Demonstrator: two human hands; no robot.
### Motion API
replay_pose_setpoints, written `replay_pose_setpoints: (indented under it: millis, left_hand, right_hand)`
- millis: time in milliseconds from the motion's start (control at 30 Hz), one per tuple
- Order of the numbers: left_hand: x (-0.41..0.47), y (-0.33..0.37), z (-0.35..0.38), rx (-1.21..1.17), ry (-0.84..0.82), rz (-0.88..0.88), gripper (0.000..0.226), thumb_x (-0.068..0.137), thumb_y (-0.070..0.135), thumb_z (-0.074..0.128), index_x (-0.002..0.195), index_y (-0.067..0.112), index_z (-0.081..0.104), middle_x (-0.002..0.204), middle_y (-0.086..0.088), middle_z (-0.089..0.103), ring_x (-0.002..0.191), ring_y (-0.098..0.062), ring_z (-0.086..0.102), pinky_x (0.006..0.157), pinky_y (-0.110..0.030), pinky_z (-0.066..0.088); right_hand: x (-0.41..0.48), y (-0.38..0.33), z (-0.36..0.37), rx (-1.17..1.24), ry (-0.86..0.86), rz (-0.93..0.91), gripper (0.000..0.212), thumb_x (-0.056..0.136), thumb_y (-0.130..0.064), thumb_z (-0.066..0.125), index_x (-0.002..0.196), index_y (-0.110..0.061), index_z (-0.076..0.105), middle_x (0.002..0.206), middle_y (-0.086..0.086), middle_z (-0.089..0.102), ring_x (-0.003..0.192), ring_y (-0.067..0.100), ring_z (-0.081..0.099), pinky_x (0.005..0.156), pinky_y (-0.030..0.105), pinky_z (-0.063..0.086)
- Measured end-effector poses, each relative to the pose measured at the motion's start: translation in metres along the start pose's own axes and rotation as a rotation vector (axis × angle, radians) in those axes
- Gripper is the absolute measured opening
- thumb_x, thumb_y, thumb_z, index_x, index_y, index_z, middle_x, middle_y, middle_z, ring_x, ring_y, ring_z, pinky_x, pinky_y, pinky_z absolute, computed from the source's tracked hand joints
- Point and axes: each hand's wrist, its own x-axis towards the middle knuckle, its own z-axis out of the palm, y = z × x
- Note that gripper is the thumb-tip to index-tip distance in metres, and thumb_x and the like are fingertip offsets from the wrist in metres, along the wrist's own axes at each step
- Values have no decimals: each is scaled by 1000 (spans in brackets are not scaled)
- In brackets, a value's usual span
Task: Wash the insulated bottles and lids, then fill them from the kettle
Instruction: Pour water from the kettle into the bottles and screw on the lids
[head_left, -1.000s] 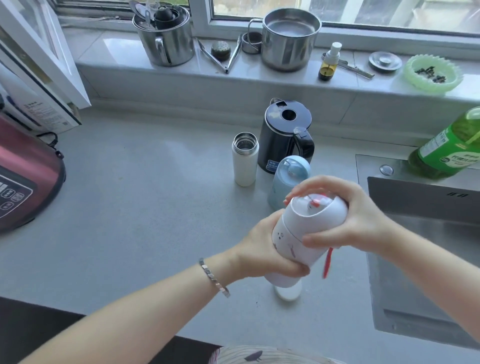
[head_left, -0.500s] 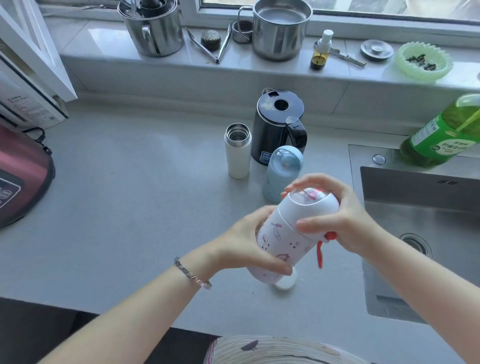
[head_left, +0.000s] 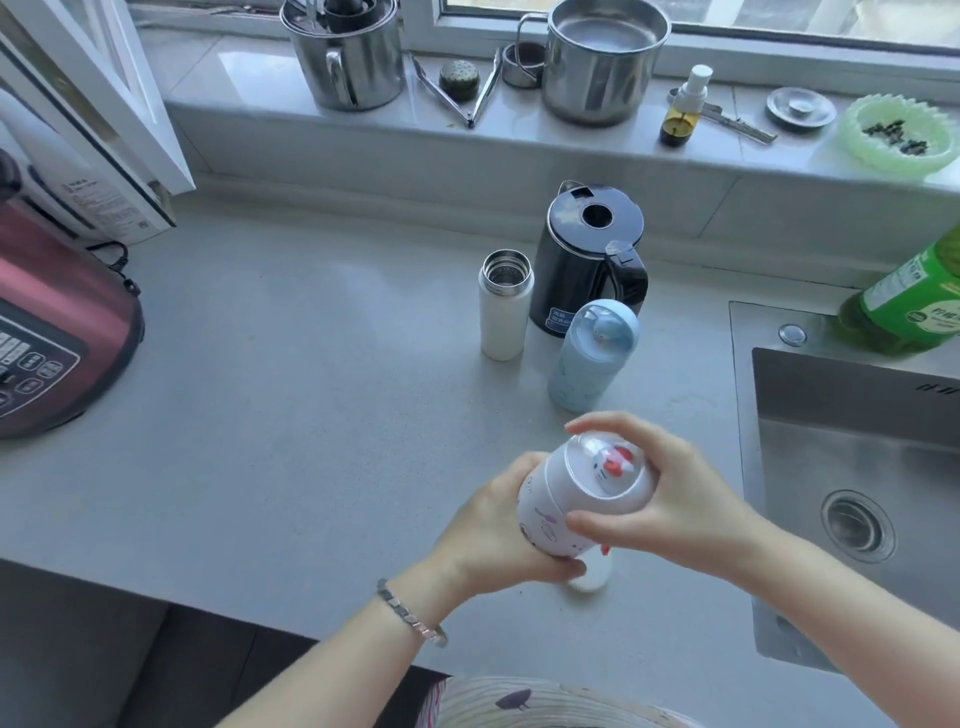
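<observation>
Standing on the counter (head_left: 311, 415) left of the sink (head_left: 852, 447) is one black kettle (head_left: 582, 260), with two of three bottles just before it: an open white bottle (head_left: 503, 312) and a capped blue bottle (head_left: 592, 358). The patterned bottle (head_left: 550, 514), the third, tilts above the near counter; my left grip (head_left: 493, 530) wraps its body, my right grip (head_left: 680, 499) curls over its domed cap (head_left: 602, 473). One small white lid (head_left: 595, 577) lies beneath.

Grey counter (head_left: 311, 415) (kettle (head_left: 582, 260), white bottle (head_left: 503, 317), blue bottle (head_left: 592, 358))
</observation>
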Motion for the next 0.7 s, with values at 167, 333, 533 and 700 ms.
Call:
replay_pose_setpoints:
  millis: [167, 333, 533, 700]
  left_hand:
    - [10, -25, -20, 69, 227, -12, 64, 70, 27, 80, 123, 27, 44, 120, 8, 53, 112, -7, 50, 96, -21, 38]
    - [1, -56, -44, 44, 367, -206, 29, 82, 17, 69, 107, 20, 54, 97, 5, 61, 94, -11, 58, 81, -18, 39]
    - [-8, -71, -45, 61, 329, -230, 18, 85, 15, 66, 100, 19, 57, 91, 6, 63, 87, -7, 59, 69, -4, 38]
    - [-3, -62, -41, 39, 299, -214, 16, 86, 11, 64, 99, 17, 58, 89, 7, 63, 83, -3, 58, 80, -16, 43]
  right_hand:
    - [43, 8, 12, -222, 172, -119, 60, 53, -12, 86, 100, -33, 56, 97, -5, 63, 88, 4, 57, 77, 5, 39]
    - [97, 32, 25, -385, 169, -33, 59, 59, -15, 81, 113, -22, 57, 107, 1, 53, 98, 16, 51, 78, 18, 35]
    - [114, 49, 36, -423, 135, 47, 64, 66, -20, 78, 123, -23, 49, 117, 3, 49, 107, 18, 49, 80, 21, 36]
    - [96, 43, 37, -601, 96, -21, 77, 73, -22, 76, 139, -18, 36, 140, 10, 34, 131, 24, 33, 101, 33, 37]
